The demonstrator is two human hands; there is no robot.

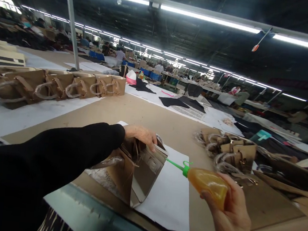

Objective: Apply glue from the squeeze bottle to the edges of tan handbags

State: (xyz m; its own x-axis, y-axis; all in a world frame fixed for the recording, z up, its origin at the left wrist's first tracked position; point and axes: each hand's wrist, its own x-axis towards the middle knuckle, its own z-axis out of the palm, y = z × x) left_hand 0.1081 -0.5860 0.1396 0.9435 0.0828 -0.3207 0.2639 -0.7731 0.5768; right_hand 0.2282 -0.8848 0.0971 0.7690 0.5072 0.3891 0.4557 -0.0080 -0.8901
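A tan handbag (122, 174) lies tilted on a white sheet (177, 195) before me, its opening turned to the right. My left hand (142, 135) grips the bag's upper edge, fingers curled over it; a plastic-wrapped handle shows nearby. In my right hand (232, 212) is a squeeze bottle (209, 183) of amber liquid, fingers wrapped round its body. Its thin green nozzle points left, with the tip at or very near the bag's edge. I cannot tell whether the tip touches. The green cap hangs beside the nozzle.
Several tan handbags (55, 85) stand in a row at the left. More bags (235, 153) are piled at the right, beside a flat tan panel (271, 201). Dark fabric pieces (174, 102) lie farther back. A metal post (71, 22) rises at the left; people work in the distance.
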